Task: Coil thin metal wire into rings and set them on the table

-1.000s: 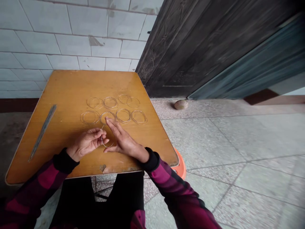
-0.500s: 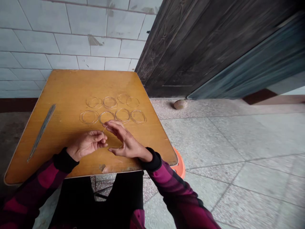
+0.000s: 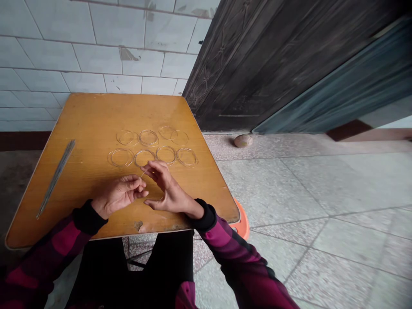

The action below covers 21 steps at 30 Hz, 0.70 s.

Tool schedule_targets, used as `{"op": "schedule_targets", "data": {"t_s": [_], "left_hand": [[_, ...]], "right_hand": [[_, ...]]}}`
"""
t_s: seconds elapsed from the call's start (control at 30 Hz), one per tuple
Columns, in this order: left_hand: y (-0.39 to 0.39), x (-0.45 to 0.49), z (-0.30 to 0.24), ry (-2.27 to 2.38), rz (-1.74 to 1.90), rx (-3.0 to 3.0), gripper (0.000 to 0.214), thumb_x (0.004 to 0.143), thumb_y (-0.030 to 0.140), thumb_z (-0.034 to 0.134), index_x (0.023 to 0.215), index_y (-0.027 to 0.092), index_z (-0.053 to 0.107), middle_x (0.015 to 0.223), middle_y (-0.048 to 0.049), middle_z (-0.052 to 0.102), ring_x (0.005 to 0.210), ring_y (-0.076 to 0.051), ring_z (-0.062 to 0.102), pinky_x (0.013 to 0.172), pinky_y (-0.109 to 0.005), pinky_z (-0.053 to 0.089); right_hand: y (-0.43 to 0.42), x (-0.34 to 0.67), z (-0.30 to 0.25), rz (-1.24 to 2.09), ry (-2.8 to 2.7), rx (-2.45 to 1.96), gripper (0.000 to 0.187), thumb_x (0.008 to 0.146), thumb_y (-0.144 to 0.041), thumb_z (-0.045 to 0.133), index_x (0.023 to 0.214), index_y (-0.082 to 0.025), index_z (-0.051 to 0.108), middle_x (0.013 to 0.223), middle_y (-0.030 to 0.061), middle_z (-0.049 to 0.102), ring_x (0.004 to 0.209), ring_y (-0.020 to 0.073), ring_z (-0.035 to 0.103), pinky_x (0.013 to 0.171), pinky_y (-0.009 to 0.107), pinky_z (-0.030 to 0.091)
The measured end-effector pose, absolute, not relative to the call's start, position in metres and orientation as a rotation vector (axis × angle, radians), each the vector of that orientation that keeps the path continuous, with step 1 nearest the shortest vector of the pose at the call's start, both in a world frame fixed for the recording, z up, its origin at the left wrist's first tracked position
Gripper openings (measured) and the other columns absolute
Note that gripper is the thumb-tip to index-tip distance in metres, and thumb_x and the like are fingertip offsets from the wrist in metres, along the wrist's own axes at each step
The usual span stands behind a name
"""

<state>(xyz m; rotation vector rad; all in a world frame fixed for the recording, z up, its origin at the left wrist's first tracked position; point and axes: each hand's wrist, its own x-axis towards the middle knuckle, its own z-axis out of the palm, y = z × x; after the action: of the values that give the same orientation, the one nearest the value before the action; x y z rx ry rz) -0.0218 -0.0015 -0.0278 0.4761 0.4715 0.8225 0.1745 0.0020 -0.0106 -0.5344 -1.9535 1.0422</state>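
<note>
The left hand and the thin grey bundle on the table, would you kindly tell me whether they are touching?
Apart: the head view shows a stretch of tabletop between the left hand and the thin grey bundle.

This looks like a home, plain and well worn, rather than a shop or an office: a scuffed wooden table [image 3: 96, 116] with a chipped edge stands by a stained, white-tiled wall [image 3: 116, 25], next to dark carved woodwork [image 3: 238, 77], over a speckled stone-like floor [image 3: 257, 193]. Whether indoors or a porch, I cannot tell.
</note>
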Motion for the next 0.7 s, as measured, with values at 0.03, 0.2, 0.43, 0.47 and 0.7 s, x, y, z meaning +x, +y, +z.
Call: {"op": "schedule_targets", "data": {"t_s": [0.03,0.2,0.43,0.47,0.7], "left_hand": [[-0.002,-0.021,-0.027,0.472,0.82,0.476,0.016,0.068,0.018,0.085,0.078,0.012,0.073,0.076,-0.0022,0.07,0.068,-0.01,0.066,0.072,-0.023,0.058],[-0.002,-0.021,-0.023,0.491,0.807,0.476,0.017,0.067,0.019,0.086,0.076,0.012,0.073,0.076,-0.0026,0.07,0.065,-0.008,0.063,0.065,-0.02,0.057],[-0.001,-0.022,-0.017,0.515,0.918,0.479,0.017,0.067,0.017,0.085,0.075,0.011,0.072,0.076,-0.0018,0.068,0.065,-0.007,0.062,0.061,-0.017,0.056],[-0.001,-0.022,-0.016,0.516,0.918,0.481,0.017,0.067,0.018,0.086,0.075,0.011,0.072,0.076,-0.0015,0.068,0.064,-0.007,0.062,0.061,-0.016,0.056],[-0.004,-0.02,-0.015,0.496,0.872,0.48,0.017,0.067,0.019,0.086,0.073,0.011,0.071,0.074,-0.0015,0.067,0.064,-0.007,0.063,0.061,-0.015,0.056]], "right_hand": [[0.001,0.174,-0.011,1.037,-1.947,-0.529,0.095,0.073,-0.023,0.077,0.15,-0.034,0.021,0.134,0.0095,0.032,0.132,0.0285,0.043,0.115,0.05,0.041],[0.001,0.172,-0.012,1.055,-1.937,-0.479,0.102,0.074,-0.02,0.077,0.152,-0.037,0.015,0.138,0.0093,0.029,0.134,0.0281,0.042,0.117,0.051,0.037],[0.006,0.17,-0.02,1.153,-1.801,-0.508,0.123,0.066,-0.052,0.084,0.154,-0.039,-0.001,0.162,0.0099,0.008,0.148,0.0319,0.025,0.121,0.053,0.026],[0.006,0.17,-0.021,1.164,-1.786,-0.501,0.122,0.066,-0.053,0.084,0.154,-0.038,0.001,0.163,0.0095,0.009,0.149,0.0311,0.025,0.122,0.052,0.025],[0.007,0.17,-0.023,1.2,-1.743,-0.383,0.101,0.066,-0.042,0.087,0.149,-0.036,0.029,0.155,0.0077,0.034,0.146,0.0261,0.034,0.123,0.046,0.025]]}}
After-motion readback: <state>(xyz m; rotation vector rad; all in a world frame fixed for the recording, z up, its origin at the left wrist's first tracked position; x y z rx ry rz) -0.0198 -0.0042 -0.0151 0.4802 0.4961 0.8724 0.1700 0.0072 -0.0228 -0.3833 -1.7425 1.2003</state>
